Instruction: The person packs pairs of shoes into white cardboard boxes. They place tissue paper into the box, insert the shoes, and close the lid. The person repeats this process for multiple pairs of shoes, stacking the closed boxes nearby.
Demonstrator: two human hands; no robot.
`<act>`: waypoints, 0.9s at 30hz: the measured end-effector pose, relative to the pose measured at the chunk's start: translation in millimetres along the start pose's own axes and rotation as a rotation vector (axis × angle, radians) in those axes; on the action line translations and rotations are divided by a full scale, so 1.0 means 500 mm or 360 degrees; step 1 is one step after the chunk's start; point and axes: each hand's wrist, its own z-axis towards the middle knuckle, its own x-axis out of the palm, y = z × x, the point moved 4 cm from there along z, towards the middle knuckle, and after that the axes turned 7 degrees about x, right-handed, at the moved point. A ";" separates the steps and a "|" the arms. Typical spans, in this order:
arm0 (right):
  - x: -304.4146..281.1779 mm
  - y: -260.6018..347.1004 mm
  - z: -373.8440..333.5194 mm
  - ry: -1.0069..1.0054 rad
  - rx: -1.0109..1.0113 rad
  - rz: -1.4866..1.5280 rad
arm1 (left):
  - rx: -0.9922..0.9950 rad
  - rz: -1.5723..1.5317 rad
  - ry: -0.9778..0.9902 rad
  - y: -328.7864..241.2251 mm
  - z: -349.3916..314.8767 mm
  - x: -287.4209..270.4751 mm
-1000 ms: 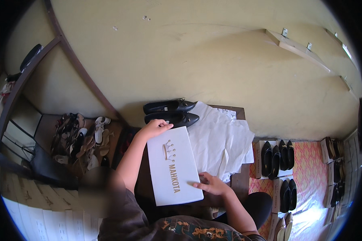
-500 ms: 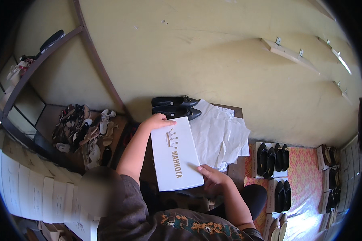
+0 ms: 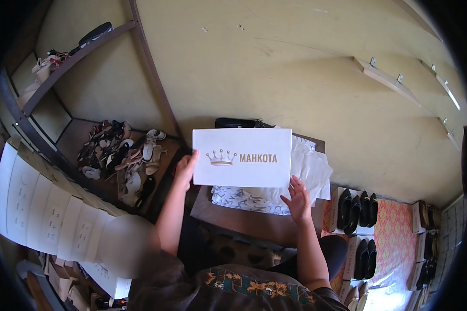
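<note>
A white shoebox (image 3: 241, 176) with a gold crown printed on its lid is held level in front of me, over a small brown table (image 3: 207, 207). My left hand (image 3: 184, 170) grips its left edge, the thumb showing and the fingers partly hidden. At the lower right corner my right hand (image 3: 299, 201) has its fingers spread, the fingertips at or just beside the box. Behind the box a black flat shoe (image 3: 233, 123) shows in part. Crumpled white paper (image 3: 314, 168) and patterned wrapping paper (image 3: 249, 199) lie on the table.
A heap of sandals (image 3: 124, 155) fills the left corner below a brown shelf frame (image 3: 88, 57). White boxes (image 3: 52, 217) are stacked at my left. Black shoes (image 3: 353, 212) stand on boxes at the right, over a red patterned floor covering (image 3: 394, 228).
The shoebox has turned from upright to sideways and moved up, now hiding much of the black shoes. My left hand has shifted to its left edge; my right hand's fingers have spread.
</note>
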 end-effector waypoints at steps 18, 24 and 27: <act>0.043 -0.083 0.006 -0.0194 -0.0247 -0.0182 | 0.0231 -0.0275 0.0177 0.035 -0.428 0.145; 0.082 -0.060 0.003 -0.0096 0.0134 -0.0197 | 0.0943 0.1544 0.0473 -0.071 -0.425 0.079; 0.086 -0.068 0.013 0.0081 0.0257 -0.0282 | 0.0962 0.1727 0.0329 -0.065 -0.420 0.077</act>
